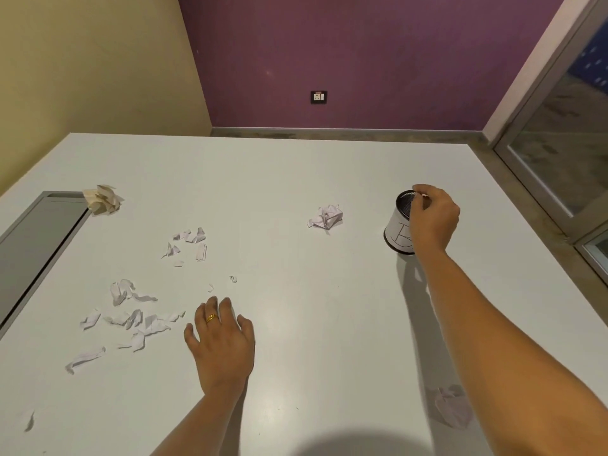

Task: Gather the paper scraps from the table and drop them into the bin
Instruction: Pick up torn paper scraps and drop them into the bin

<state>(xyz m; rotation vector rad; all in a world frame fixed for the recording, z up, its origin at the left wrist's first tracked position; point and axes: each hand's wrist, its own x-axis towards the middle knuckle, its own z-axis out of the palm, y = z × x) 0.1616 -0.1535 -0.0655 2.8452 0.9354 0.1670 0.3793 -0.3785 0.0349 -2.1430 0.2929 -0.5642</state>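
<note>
A small black mesh bin with a white paper label stands at the right of the white table. My right hand is against its right side, fingertips bunched over the rim; nothing shows between them. My left hand lies flat on the table, fingers spread, holding nothing. Several torn white scraps lie just left of it, with another cluster of scraps farther back. A crumpled white ball sits left of the bin. A second crumpled ball lies near my right forearm.
A crumpled beige paper wad rests at the far left beside a grey recessed panel in the table. Two tiny bits lie beyond my left fingers. A long strip and a small scrap lie near the left front.
</note>
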